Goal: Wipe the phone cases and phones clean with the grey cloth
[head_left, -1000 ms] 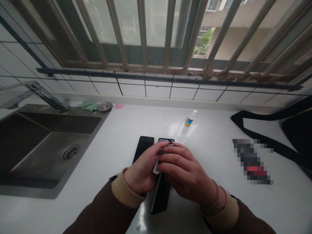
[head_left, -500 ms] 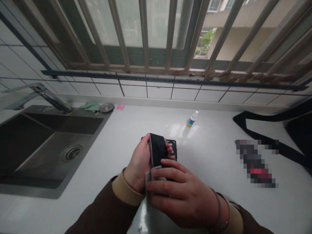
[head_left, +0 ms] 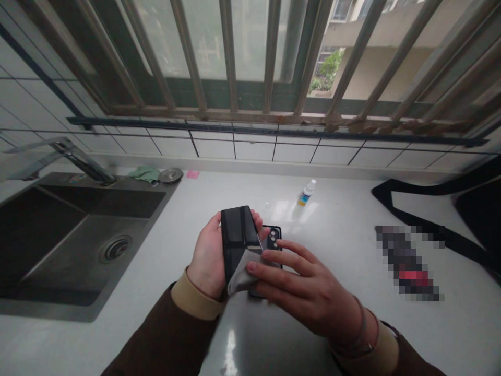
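A black smartphone (head_left: 235,230) rests in my left hand (head_left: 209,258), whose fingers wrap round its far edge. My right hand (head_left: 309,284) presses a grey cloth (head_left: 243,271) against the near right part of the phone's dark face. Beneath the phone, partly hidden by it and by my fingers, a phone case (head_left: 275,237) with camera holes lies on the white counter (head_left: 313,245). Beyond the hands a small white bottle (head_left: 307,193) with a blue and yellow label stands upright.
To the left is a dark sink (head_left: 70,250) with a chrome faucet (head_left: 84,162). Behind it lie a green cloth (head_left: 144,174), a metal drain cover (head_left: 170,175) and a pink piece (head_left: 192,174). A black strap (head_left: 426,224) and a blurred-out item (head_left: 409,263) are at the right.
My left hand has turned the phone so its face shows wider, and shifted it slightly left. My right hand has moved a little right with the cloth, which now shows more.
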`<state>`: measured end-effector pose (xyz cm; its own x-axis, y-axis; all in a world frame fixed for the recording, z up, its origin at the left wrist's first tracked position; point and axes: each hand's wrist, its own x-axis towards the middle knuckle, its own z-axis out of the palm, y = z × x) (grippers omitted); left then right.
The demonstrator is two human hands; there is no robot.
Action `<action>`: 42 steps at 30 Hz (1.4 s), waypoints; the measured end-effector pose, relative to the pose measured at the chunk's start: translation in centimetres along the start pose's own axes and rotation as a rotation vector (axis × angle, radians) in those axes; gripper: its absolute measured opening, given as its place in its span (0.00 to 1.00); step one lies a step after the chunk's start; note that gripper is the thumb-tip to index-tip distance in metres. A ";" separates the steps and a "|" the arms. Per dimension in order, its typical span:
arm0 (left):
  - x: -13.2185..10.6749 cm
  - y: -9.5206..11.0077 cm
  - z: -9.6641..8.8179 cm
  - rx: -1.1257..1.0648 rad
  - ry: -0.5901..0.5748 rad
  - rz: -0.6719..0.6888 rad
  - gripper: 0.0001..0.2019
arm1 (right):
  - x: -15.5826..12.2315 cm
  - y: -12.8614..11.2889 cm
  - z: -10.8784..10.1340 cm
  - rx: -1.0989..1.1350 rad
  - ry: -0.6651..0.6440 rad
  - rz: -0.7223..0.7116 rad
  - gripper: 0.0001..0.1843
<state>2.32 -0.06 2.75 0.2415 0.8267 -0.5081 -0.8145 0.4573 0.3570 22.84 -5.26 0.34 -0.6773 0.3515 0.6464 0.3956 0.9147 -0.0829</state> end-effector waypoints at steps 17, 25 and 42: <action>0.3 -0.7 -0.3 0.140 -0.067 0.018 0.26 | -4.2 7.1 1.7 0.062 0.176 1.280 0.17; 0.7 -1.2 -0.7 0.152 -0.048 0.070 0.28 | -5.4 8.2 1.8 -0.431 0.128 1.153 0.22; 0.3 -4.6 -1.1 0.385 -0.103 0.017 0.34 | -0.6 0.5 4.8 1.365 0.215 1.114 0.31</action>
<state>5.53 -2.28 0.10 0.2973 0.8549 -0.4252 -0.5665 0.5164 0.6422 20.46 -4.00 -3.70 -0.3434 0.9356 -0.0823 -0.2566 -0.1777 -0.9500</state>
